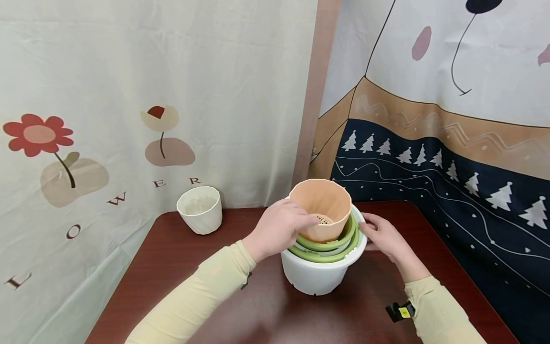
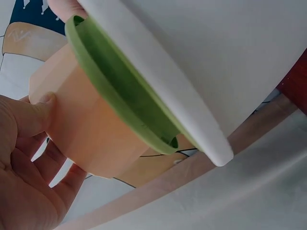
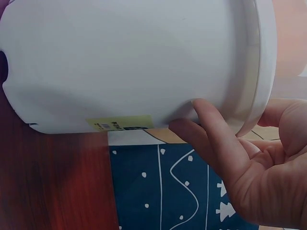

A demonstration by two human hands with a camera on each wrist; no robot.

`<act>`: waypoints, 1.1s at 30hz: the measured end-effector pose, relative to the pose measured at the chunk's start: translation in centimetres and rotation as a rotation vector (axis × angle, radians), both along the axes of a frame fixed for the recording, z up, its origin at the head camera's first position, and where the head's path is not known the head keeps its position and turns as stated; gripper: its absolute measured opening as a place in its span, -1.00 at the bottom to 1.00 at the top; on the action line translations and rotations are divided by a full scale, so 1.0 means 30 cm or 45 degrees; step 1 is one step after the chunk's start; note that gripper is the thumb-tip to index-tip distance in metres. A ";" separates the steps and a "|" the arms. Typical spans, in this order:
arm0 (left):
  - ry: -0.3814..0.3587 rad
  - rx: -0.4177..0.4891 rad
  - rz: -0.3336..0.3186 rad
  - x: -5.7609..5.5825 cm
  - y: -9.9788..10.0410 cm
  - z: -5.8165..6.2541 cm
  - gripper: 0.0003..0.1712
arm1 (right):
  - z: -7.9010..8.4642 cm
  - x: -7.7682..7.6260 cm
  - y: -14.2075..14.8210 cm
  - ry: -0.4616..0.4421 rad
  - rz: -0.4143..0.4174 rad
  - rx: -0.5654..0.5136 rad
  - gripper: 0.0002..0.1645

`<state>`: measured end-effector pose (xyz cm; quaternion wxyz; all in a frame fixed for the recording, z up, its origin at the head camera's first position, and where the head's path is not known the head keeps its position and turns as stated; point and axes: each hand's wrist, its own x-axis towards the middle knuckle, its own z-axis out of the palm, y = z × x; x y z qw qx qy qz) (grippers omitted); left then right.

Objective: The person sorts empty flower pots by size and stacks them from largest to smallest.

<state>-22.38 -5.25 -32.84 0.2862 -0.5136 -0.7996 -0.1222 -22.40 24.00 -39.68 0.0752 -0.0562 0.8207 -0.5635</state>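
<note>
A large white flower pot (image 1: pixel 315 274) stands upright on the table with green-rimmed pots (image 1: pixel 325 258) nested inside it. On top sits an orange flower pot (image 1: pixel 324 198) with drain holes in its base, tilted toward me. My left hand (image 1: pixel 281 224) pinches the orange pot's near left rim, thumb on one side of the wall and fingers on the other. In the left wrist view that thumb lies on the orange wall (image 2: pixel 91 124). My right hand (image 1: pixel 384 234) grips the white pot's right rim, with fingers under the lip against its outer wall (image 3: pixel 144 62).
A small white pot (image 1: pixel 200 210) stands alone at the table's back left. The dark red-brown table (image 1: pixel 240 296) meets printed curtains (image 1: pixel 240 95) at the back and a navy cloth (image 1: pixel 494 239) on the right. A yellow label (image 3: pixel 120 122) is stuck to the large white pot.
</note>
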 end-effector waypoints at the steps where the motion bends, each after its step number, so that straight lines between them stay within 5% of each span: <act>1: -0.010 -0.004 0.000 0.000 0.001 -0.003 -0.48 | 0.000 0.000 0.000 0.002 0.000 0.000 -0.32; 16: -0.041 -0.134 0.093 0.003 0.012 -0.051 -0.52 | -0.007 -0.001 0.000 0.003 -0.006 -0.004 -0.33; 33: -0.103 -0.251 0.170 0.004 0.023 -0.060 -0.51 | -0.006 0.000 0.002 0.003 -0.008 -0.009 -0.33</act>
